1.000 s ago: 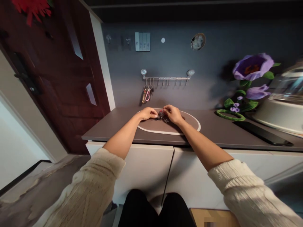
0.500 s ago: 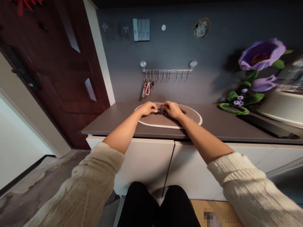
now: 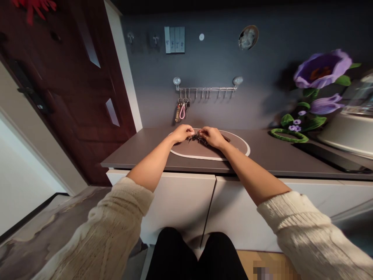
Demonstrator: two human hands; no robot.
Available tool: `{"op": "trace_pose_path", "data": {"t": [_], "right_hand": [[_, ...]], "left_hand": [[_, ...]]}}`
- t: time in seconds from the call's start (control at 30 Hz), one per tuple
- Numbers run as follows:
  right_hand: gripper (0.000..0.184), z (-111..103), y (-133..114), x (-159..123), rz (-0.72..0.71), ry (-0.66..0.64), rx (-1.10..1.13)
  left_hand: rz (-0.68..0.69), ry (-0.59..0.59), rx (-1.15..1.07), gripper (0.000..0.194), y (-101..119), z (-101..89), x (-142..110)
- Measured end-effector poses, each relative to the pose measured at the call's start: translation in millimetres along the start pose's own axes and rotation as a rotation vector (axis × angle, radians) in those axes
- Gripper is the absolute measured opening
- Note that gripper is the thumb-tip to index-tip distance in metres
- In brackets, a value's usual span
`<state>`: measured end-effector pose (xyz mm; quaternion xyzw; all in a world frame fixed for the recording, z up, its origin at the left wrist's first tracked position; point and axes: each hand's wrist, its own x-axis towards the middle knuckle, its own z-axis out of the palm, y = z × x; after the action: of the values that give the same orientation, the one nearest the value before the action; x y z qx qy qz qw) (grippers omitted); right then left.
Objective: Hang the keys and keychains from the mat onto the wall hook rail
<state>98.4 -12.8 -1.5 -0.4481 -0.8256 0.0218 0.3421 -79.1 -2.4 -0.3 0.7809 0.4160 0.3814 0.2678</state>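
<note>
Both hands work above the mat, an oval with a white rim at the centre of the frame. The bunch (small dark pieces, too fine in detail to identify) lies on the mat, between and partly under the hands.

Left hand: positioned left of centre, fingers bent, thumb and fingertips drawn nearly together at the left end of the bunch. Whether a piece is gripped cannot be told.

Right hand: positioned just right of centre, fingers curled inward, fingertips near the thumb at the upper side of the bunch. Its hold likewise cannot be told, as the hand hides part of the pieces. A dark strip shows just beyond its right edge.

The mat rests on the counter, which runs across the middle of the frame. Above the hands, the rail is fixed to the wall; keys and a pink loop hang at its left end. The flower stands at upper right, the door at upper left.
</note>
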Motion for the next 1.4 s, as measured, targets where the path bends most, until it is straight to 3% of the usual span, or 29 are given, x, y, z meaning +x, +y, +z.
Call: {"op": "trace_pose_path", "data": {"t": [0.3,0.73,1.03,1.4], "right_hand": [[0.019,-3.4,-3.9,0.1,0.074,0.034,0.202],[0.03,-2.1,-6.6,0.8,0.148,0.046,0.635],[0.03,-0.7,-5.1,0.6,0.187,0.077,0.7],[0.032,-1.3,-6.9,2.0,0.208,0.092,0.731]], "left_hand": [[-0.084,0.059,-0.277,0.007,8.9,1.7,-2.2],[-0.11,0.119,-0.368,0.011,10.7,2.6,-0.6],[-0.029,0.098,-0.386,0.013,9.3,4.0,-1.1],[-0.044,0.135,-0.365,0.017,14.7,5.2,-1.3]]}}
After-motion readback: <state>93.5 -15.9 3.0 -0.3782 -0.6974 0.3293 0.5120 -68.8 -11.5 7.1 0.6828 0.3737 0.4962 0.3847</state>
